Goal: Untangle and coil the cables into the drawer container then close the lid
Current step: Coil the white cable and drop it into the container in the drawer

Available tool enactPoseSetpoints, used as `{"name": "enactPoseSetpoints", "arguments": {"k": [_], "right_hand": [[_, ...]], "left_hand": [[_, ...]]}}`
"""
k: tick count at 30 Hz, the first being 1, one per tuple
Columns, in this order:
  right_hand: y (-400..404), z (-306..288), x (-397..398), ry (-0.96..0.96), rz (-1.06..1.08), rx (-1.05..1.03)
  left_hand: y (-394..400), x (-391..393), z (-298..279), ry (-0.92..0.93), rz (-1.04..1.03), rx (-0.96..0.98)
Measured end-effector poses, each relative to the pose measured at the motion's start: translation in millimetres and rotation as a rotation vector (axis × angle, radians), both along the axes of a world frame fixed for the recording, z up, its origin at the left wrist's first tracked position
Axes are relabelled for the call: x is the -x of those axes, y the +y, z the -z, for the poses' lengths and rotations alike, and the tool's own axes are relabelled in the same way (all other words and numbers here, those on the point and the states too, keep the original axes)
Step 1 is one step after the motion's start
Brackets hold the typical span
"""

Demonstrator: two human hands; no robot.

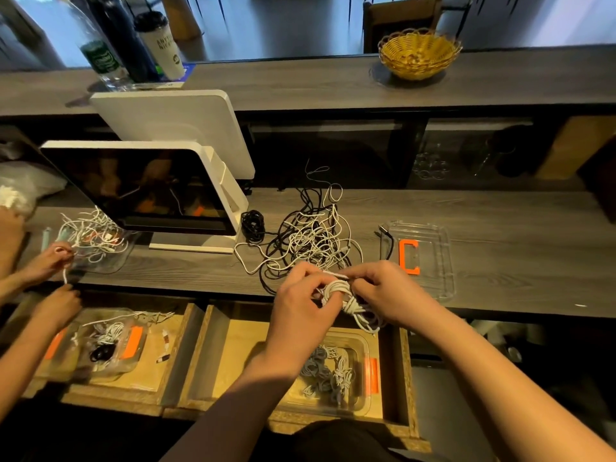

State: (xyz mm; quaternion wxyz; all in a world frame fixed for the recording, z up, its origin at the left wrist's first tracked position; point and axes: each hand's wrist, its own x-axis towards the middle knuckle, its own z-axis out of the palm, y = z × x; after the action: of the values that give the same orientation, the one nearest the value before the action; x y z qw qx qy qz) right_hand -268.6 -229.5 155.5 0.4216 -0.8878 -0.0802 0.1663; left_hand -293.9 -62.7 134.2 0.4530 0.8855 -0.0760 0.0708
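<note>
Nearest, a clear plastic container (pixel 361 408) with an orange latch is seen inside the open wooden drawer (pixel 405 371); grey and white coiled cables (pixel 325 371) are held in it. Above the drawer's far edge, a white cable bundle (pixel 350 300) is gripped by both hands: the left hand (pixel 305 296) is curled round its coils, and the loose end is pinched by the right hand (pixel 383 290). On the grey wood-grain counter (pixel 500 261), a tangled heap of black and white cables (pixel 310 235) is spread just beyond the hands. To its right the clear container lid (pixel 436 258), marked with an orange letter "C", is laid flat. At the counter's left a white-framed monitor (pixel 143 188) is stood. On the far ledge a white cup (pixel 163 45) with unreadable lettering and a yellow wicker basket (pixel 418 53) are placed.
</note>
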Motion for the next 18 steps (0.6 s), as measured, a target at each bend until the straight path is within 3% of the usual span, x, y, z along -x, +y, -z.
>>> {"name": "enactPoseSetpoints", "arguments": {"k": [6,14,18], "right_hand": [[-8.9,-2.0,-6.0,0.051,-0.036,0.039],[-10.8,7.9,-8.1,0.077,-0.006,0.043],[-12.1,6.6,-5.7,0.077,0.013,0.019]], "left_hand": [[-8.1,1.9,4.3,-0.098,0.001,0.009],[-16.5,1.8,-0.6,-0.049,-0.037,0.034],[-20.6,0.5,-5.5,0.18,-0.087,0.168]]}}
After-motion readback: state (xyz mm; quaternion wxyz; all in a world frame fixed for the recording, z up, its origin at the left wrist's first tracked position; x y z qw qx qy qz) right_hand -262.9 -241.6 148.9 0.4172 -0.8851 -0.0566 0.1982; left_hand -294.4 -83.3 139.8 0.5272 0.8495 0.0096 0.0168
